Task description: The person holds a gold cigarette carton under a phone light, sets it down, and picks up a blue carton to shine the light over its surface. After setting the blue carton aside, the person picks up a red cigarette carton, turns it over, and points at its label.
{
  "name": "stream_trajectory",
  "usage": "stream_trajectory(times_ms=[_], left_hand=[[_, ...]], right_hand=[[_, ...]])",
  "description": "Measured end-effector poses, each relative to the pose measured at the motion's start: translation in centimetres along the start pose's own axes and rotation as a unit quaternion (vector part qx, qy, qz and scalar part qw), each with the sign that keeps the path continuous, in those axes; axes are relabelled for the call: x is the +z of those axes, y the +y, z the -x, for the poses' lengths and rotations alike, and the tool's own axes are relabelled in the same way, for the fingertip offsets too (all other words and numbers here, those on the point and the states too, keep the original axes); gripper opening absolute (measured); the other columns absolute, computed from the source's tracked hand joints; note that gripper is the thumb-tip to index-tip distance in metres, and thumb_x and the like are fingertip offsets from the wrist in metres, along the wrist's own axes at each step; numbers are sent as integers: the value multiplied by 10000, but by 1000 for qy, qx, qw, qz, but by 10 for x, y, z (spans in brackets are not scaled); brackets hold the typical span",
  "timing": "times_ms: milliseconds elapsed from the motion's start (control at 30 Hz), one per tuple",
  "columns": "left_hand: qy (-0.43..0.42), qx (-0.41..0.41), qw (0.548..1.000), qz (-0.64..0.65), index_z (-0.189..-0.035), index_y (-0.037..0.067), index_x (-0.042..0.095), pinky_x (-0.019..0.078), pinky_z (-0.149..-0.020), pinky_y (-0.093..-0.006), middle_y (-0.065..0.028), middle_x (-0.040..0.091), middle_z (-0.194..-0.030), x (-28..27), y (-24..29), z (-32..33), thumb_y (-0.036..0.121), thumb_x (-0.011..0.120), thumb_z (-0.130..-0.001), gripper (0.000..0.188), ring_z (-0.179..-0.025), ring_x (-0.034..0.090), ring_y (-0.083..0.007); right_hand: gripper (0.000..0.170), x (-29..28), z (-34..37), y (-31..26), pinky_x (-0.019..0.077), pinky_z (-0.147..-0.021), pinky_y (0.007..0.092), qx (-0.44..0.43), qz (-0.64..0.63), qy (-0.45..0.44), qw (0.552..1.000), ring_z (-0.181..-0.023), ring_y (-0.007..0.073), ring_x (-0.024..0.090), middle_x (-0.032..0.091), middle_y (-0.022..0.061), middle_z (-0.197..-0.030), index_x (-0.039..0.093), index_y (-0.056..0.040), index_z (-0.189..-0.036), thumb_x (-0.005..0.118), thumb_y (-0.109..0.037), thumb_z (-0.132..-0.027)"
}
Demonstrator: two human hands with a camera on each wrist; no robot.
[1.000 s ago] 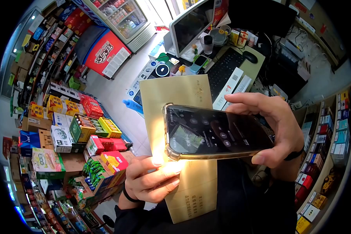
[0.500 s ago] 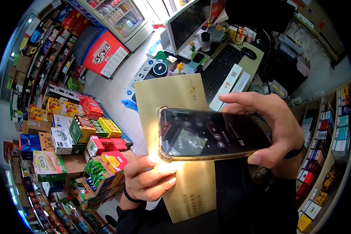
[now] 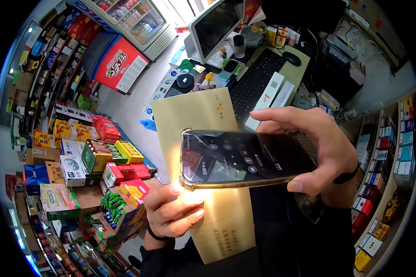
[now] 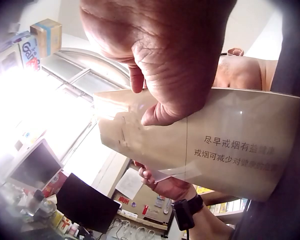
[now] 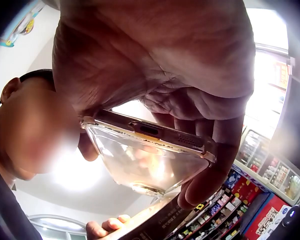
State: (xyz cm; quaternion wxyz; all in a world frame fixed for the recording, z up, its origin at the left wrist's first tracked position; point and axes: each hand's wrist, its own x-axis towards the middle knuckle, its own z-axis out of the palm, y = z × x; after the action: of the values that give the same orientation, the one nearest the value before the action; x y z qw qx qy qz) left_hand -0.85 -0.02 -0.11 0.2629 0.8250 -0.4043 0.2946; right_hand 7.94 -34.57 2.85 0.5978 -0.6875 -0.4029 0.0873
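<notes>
My right hand (image 3: 316, 150) holds a dark-screened phone (image 3: 245, 157) in a clear case by its edges, thumb on the near side. Bright light shines below the phone's left end onto a flat gold carton (image 3: 194, 111) with printed characters. The left hand (image 3: 173, 210) pinches the carton's left edge, fingertips near the phone's lower left corner. In the left wrist view, the left hand (image 4: 165, 60) has thumb and finger on the carton (image 4: 230, 130). Seen from the right wrist, the right hand (image 5: 155, 60) grips the phone (image 5: 150, 150) over the carton.
Beyond the carton stand a monitor (image 3: 217, 27), a keyboard (image 3: 256, 78), a mouse (image 3: 291, 58) and long white boxes (image 3: 265, 99). Stacked goods (image 3: 97, 154) and shelves fill the left, with a red chest (image 3: 120, 67) and a drinks fridge behind. Small packs line a shelf (image 3: 374, 221) at right.
The phone and carton have shifted slightly left in the head view, both hands with them. The background has also moved left a little. Both holds look the same.
</notes>
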Motion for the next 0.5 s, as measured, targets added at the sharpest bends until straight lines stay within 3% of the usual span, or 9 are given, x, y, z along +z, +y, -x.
stream_trajectory(times_ms=[167, 233, 367, 433, 500], left_hand=[[0, -32, 999, -6, -1018, 247, 712, 538, -835, -337, 55, 724, -1110, 3, -1, -2, 61, 789, -757, 330, -1117, 595, -241], [8, -54, 998, -25, -1017, 194, 704, 540, -857, -365, -3, 738, -1065, 4, -20, -10, 80, 819, -723, 336, -1059, 647, -278], [-56, -99, 991, -72, -1061, 76, 702, 536, -862, -402, -77, 751, -1042, 2, -88, -25, 71, 836, -722, 365, -947, 689, -288], [-96, -210, 970, -76, -1134, 35, 698, 532, -836, -395, -137, 728, -1031, 22, -111, -15, 75, 821, -763, 393, -944, 681, -329], [-161, -234, 958, -37, -1202, 42, 684, 527, -845, -406, -155, 713, -1004, 51, -134, -9, 48, 801, -802, 417, -957, 675, -311]], right_hand=[[1019, 0, 4, 5, 566, -931, 323, 25, -31, 28, 999, -1004, 253, 725, 698, 263, -1160, 384, 149, -1481, 862, -319, -712], [1032, 0, 10, 6, 567, -919, 317, 42, -71, 65, 994, -1001, 248, 722, 698, 256, -1155, 375, 147, -1488, 863, -331, -714], [1039, -14, 31, 3, 553, -924, 304, 57, -85, 149, 983, -999, 240, 721, 705, 230, -1155, 388, 124, -1495, 818, -419, -721], [1072, -21, 43, 5, 557, -881, 301, 67, -56, 208, 974, -939, 226, 724, 706, 221, -1136, 394, 138, -1483, 774, -527, -733], [1128, -26, 52, -1, 555, -846, 287, 101, -40, 255, 961, -922, 215, 718, 702, 223, -1134, 394, 136, -1486, 772, -589, -709]])
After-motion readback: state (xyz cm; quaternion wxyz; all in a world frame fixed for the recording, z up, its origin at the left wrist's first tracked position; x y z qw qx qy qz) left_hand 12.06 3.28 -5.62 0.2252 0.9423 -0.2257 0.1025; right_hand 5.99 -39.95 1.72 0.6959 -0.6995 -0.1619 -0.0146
